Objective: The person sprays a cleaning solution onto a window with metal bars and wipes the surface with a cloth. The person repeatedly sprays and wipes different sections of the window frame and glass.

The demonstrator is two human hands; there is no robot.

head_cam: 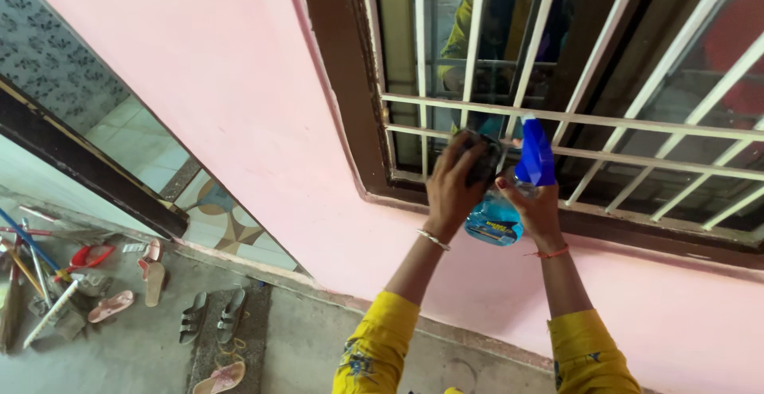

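The left hand (452, 183) is raised to the window, fingers curled shut over a dark cloth (484, 159) that it presses against the lower part of the white window grille (573, 119); a thin bangle sits on that wrist. Just beside it, the right hand (535, 207) is wrapped closed around the neck of a spray bottle (509, 203), a clear bottle of blue liquid with a bright blue trigger head that points up toward the bars; the bottle hangs between the two hands, touching or nearly touching the left one. A red thread circles the right wrist, and both arms wear yellow sleeves (374, 346). The grille's bars stand in front of the glass, so the cloth meets the bars first, and the dark glass behind shows a dim reflection of a yellow garment. A dark brown window frame (342, 83) borders the opening, set in a pink wall (223, 68). Well apart, down on the grey floor at the left, lie several sandals (211, 314), and further left a cluster of broom or mop handles (36, 275) beside a tiled doorway (159, 155)
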